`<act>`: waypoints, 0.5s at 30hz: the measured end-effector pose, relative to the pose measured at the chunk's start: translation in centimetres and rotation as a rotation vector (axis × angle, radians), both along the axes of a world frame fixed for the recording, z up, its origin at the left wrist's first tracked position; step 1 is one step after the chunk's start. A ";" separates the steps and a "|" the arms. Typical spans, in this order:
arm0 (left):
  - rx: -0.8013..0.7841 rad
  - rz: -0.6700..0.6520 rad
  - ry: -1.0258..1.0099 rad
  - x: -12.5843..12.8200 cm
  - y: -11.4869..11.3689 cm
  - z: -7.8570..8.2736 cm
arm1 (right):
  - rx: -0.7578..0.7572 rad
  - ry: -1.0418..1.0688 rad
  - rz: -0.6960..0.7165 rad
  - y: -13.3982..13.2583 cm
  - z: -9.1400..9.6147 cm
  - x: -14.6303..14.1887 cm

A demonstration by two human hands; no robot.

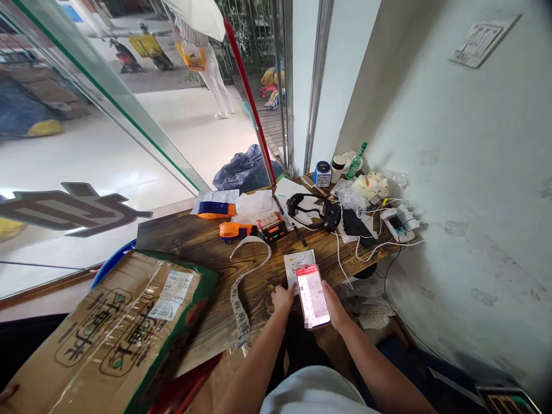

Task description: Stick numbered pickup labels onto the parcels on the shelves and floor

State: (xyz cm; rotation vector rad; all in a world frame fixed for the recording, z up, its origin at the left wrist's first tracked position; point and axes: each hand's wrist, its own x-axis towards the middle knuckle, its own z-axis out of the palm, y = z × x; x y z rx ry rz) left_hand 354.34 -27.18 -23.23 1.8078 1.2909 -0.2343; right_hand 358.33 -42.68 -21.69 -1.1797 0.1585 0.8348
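My right hand (337,305) holds a smartphone (314,299) with a lit red-and-white screen, thumb along its right edge. Just left of the phone, my left hand (283,299) grips the lower left edge of a small white parcel (293,260) bearing a printed label; the phone covers the parcel's lower right part. A curling strip of printed labels (237,299) trails across the wooden table (263,276) left of my hands. Beyond them stand a small black-and-orange label printer (272,229) and a black pen (299,234).
At left, another person's hand (7,394) touches a large taped cardboard box (107,328). Tape rolls (235,231), a black headset (332,215), a green bottle (356,164) and a white device with cables (397,224) crowd the table's back. A glass door (112,115) rises at left, a wall (466,172) at right.
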 end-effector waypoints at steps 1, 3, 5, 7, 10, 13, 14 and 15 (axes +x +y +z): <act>0.029 0.007 0.068 0.1 -0.5 -0.6 | 0.005 0.022 -0.006 -0.2 -0.2 -0.1; 0.054 0.011 0.122 0.3 -1.3 -1.3 | 0.011 0.068 -0.018 -0.7 -0.3 -0.4; 0.056 -0.032 0.082 0.2 -1.6 -1.6 | 0.000 0.113 -0.031 -1.2 -0.2 -0.8; 0.040 -0.083 -0.027 -0.3 -1.2 -1.6 | -0.026 0.169 -0.036 -1.5 0.1 -1.1; 0.021 -0.115 -0.191 -3.3 0.6 -0.8 | -0.026 0.292 -0.015 -1.3 0.6 -1.7; 0.048 -0.096 -0.282 -9.8 4.3 1.6 | -0.047 0.382 -0.006 -0.2 1.3 -2.9; 0.070 -0.081 -0.300 -12.6 6.0 2.7 | -0.063 0.390 -0.013 0.4 1.4 -3.5; 0.106 -0.054 -0.310 -15.5 7.9 3.9 | -0.076 0.387 -0.028 1.1 1.6 -4.2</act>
